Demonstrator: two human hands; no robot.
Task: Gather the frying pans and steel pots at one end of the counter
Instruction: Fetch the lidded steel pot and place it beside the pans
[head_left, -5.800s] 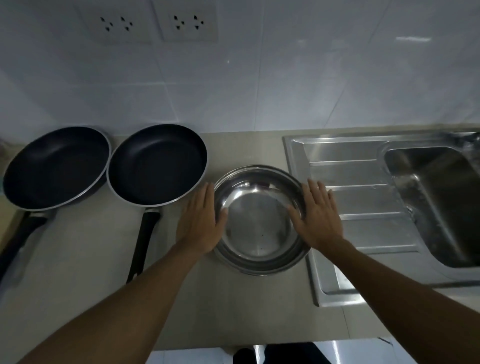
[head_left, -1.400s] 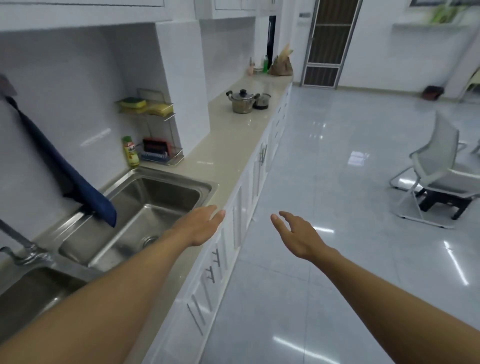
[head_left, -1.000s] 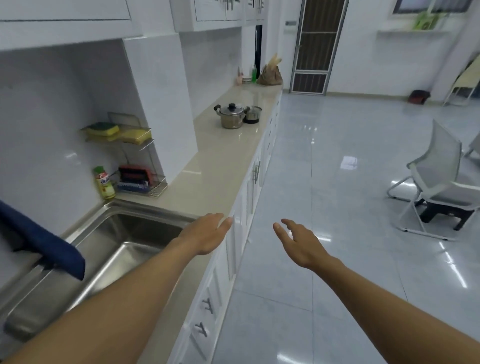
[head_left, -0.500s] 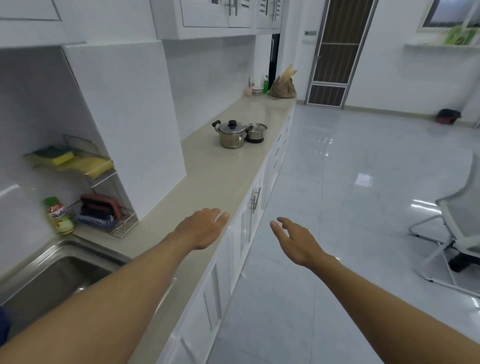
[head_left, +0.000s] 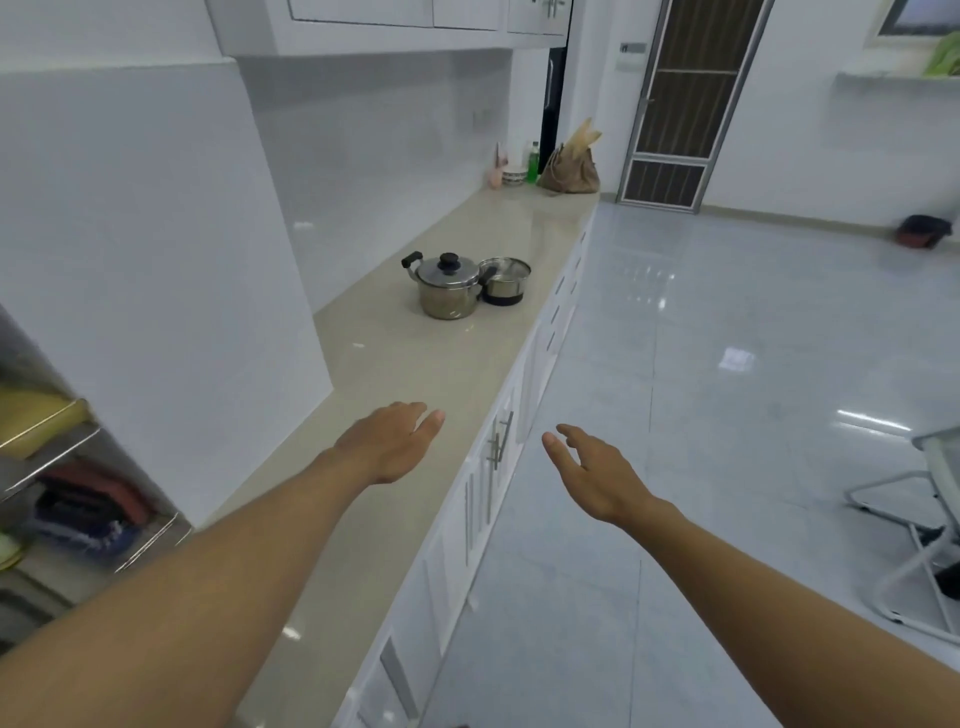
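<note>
The left hand (head_left: 387, 441) is held palm down at the lower centre of the frame, above the pale beige stone worktop (head_left: 415, 364), its fingers straight and close together; nothing is gripped, and whether the surface is touched cannot be told. The right hand (head_left: 592, 473) is held beside it, beyond the worktop's front edge and over the glossy grey tiled floor (head_left: 727, 312), with fingers loosely spread, thumb uppermost and nothing held. The two hands are kept apart. Well beyond them, at the centre of the frame, a lidded steel pot (head_left: 448, 286) with a black knob is seen on the worktop, and a smaller steel pot (head_left: 504, 283) with a dark base is set just beside it on the right. A brown bag (head_left: 569, 166) and a green bottle (head_left: 533, 163) are seen in the upper middle. A wire rack (head_left: 47, 452) holding yellow sponges is cut off at the left edge. Compared with half a second ago, the same empty, outstretched pose has been kept by both hands, the two pots are shown larger, and the steel sink has passed out of the lower left corner. Nearly six seconds ago both hands were laid against a steel bowl beside two dark frying pans.
</note>
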